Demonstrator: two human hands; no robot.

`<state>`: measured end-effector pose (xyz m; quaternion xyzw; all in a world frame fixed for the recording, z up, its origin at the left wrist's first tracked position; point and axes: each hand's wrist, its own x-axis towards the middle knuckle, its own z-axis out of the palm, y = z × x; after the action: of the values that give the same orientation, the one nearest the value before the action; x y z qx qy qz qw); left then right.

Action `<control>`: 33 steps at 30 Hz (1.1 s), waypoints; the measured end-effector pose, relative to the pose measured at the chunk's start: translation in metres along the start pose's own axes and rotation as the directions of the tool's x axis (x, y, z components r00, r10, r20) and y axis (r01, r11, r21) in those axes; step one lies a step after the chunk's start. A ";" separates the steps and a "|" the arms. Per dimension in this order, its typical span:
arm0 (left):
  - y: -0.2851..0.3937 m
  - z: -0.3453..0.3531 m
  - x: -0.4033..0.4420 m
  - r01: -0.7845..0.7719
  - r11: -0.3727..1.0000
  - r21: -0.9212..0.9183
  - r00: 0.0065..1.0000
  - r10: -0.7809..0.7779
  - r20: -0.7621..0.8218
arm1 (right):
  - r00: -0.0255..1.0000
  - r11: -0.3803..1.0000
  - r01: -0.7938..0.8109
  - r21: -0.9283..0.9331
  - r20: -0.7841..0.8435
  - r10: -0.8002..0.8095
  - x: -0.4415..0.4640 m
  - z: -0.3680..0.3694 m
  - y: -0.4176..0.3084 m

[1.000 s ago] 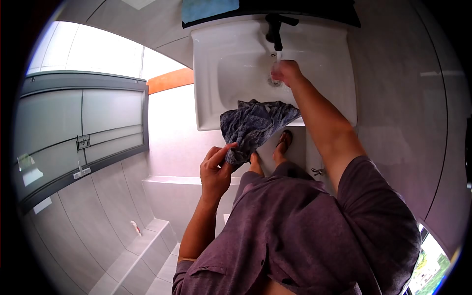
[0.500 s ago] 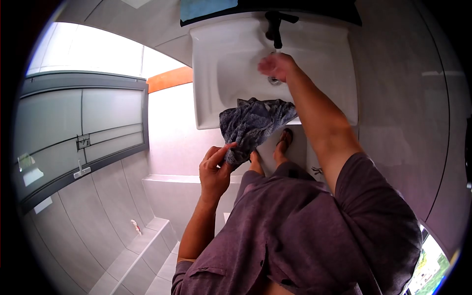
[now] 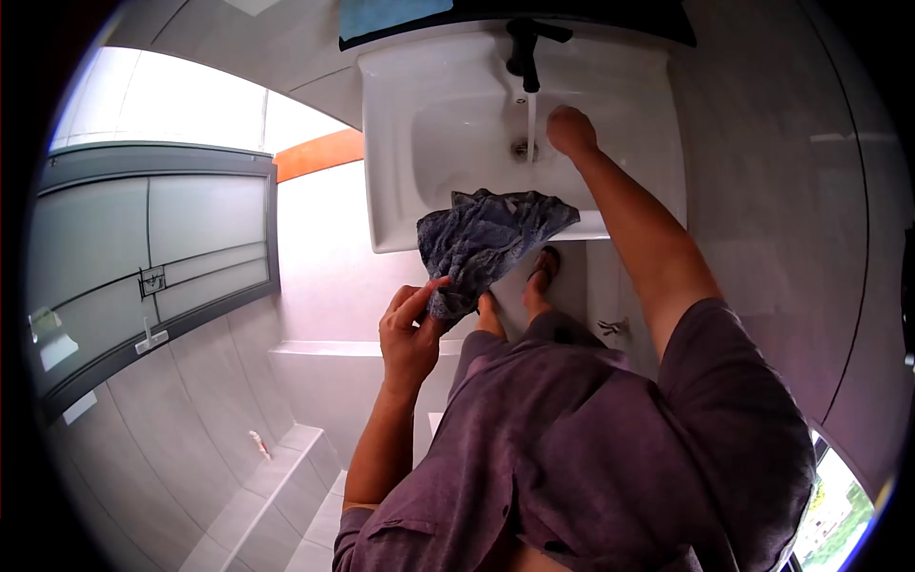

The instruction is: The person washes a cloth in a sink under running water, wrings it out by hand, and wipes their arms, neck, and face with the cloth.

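A dark grey-blue cloth (image 3: pixel 486 238) lies bunched over the front rim of the white sink (image 3: pixel 391 191). My left hand (image 3: pixel 412 329) pinches its lower end, in front of the sink. Water runs in a thin stream from the black faucet (image 3: pixel 526 57) toward the drain (image 3: pixel 522 150). Just right of that stream, over the basin, is my right hand (image 3: pixel 572 132), with its fingers curled in; whether anything is inside them is hidden.
A dark-edged mirror (image 3: pixel 396 14) is behind the sink. On the left stands a grey-framed frosted window (image 3: pixel 205 214). Below it, a small tube-like item (image 3: pixel 259 444) is by a tiled ledge (image 3: pixel 286 458). My feet (image 3: pixel 541 276) are below the sink.
My right hand has moved right, out of the water stream, and its fingers have curled in. My left hand still holds the cloth. The view has shifted slightly.
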<state>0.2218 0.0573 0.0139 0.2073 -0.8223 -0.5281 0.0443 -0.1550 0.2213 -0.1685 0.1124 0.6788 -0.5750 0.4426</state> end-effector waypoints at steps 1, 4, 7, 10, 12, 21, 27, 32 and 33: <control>-0.001 0.000 0.001 -0.005 1.000 0.005 1.000 0.005 -0.002 | 0.995 0.998 0.037 0.041 -0.094 -0.033 0.004 -0.001 0.001; -0.004 0.002 0.003 -0.049 0.998 -0.029 0.999 0.049 -0.008 | 0.966 0.983 0.110 0.144 -0.247 -0.072 0.005 0.004 0.006; 0.009 -0.002 0.005 0.031 0.997 0.076 0.999 -0.034 0.041 | 0.989 0.948 0.049 0.313 -0.146 -0.002 0.015 0.021 0.000; 0.005 0.000 0.007 -0.047 0.996 0.078 0.999 0.047 0.009 | 1.000 0.908 -0.004 0.419 -0.014 0.011 0.017 0.025 -0.002; 0.004 0.002 0.006 -0.014 0.999 0.033 1.000 0.014 0.006 | 0.999 0.876 -0.021 0.482 0.040 0.002 0.027 0.021 -0.001; 0.018 -0.006 0.030 0.097 0.971 -0.217 0.995 -0.092 0.030 | 0.998 0.999 0.052 0.011 0.024 -0.052 -0.016 0.008 -0.003; 0.034 0.000 0.048 -0.007 0.996 -0.089 0.999 0.011 0.042 | 0.988 0.953 0.124 0.276 -0.122 -0.093 -0.004 -0.002 0.008; 0.059 0.004 0.069 0.113 0.969 -0.219 0.993 -0.103 0.057 | 0.968 0.973 0.232 -0.013 0.101 -0.230 -0.027 0.018 -0.009; 0.072 0.007 0.076 0.137 0.946 -0.294 0.990 -0.129 0.049 | 0.911 0.819 0.407 -0.405 0.112 -0.397 -0.030 0.020 -0.008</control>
<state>0.1295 0.0590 0.0637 0.2456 -0.7185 -0.6502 0.0273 -0.1332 0.2116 -0.1398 -0.1375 0.7896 -0.4969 0.3329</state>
